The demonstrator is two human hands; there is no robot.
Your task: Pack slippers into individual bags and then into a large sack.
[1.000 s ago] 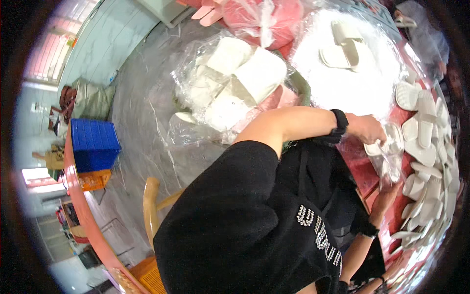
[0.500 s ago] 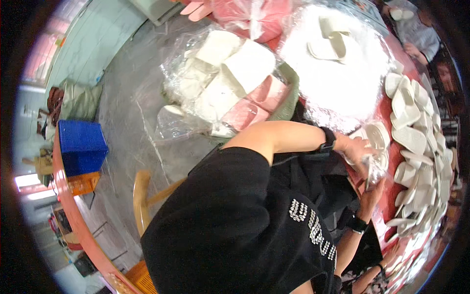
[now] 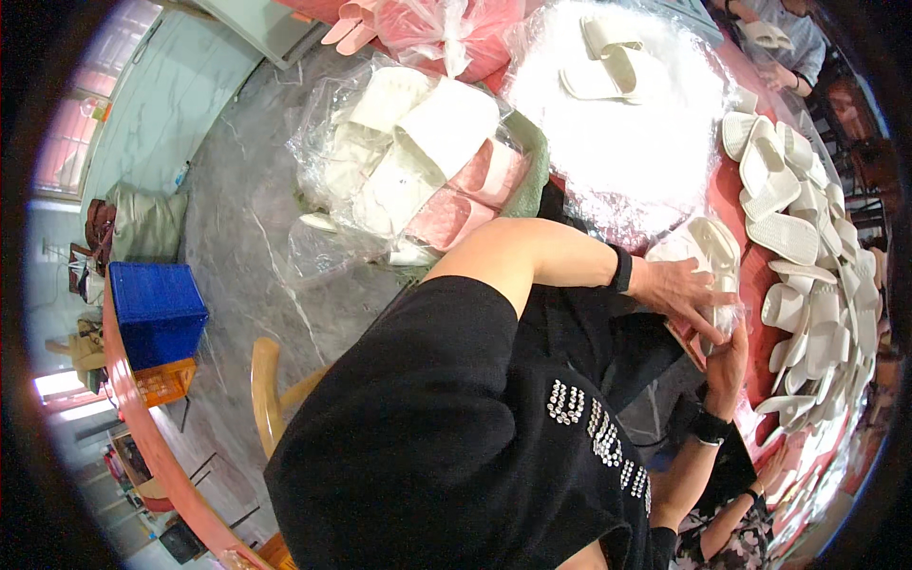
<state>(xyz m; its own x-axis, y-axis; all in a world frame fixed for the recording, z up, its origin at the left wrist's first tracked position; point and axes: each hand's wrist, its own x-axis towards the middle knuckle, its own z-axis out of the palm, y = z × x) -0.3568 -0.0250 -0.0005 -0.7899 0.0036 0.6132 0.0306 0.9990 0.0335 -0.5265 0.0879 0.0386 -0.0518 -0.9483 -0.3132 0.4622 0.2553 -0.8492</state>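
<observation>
Cream slippers [image 3: 714, 249] lie in a clear plastic bag at the red table's near edge. My left hand [image 3: 673, 288] reaches over the bag from above, its fingers bent down onto the bag's lower end. From below, my right hand [image 3: 727, 366] grips the same end, its fingertips close to the left ones. Part of the bag's opening is hidden between the two hands. Just beyond, a heap of loose cream slippers [image 3: 790, 237] spreads along the table.
A shiny stack of clear plastic bags [image 3: 617, 142] has one cream slipper [image 3: 613, 71] on top. Left of it, a plastic-lined container holds bagged white and pink slippers [image 3: 446, 220]. Co-workers' hands show at upper right [image 3: 781, 76] and lower right [image 3: 769, 470]. A blue crate [image 3: 157, 309] stands far left.
The view has shifted, so most things sit slightly further left. My left fingers have spread a little over the bag; both hands stay at its lower end.
</observation>
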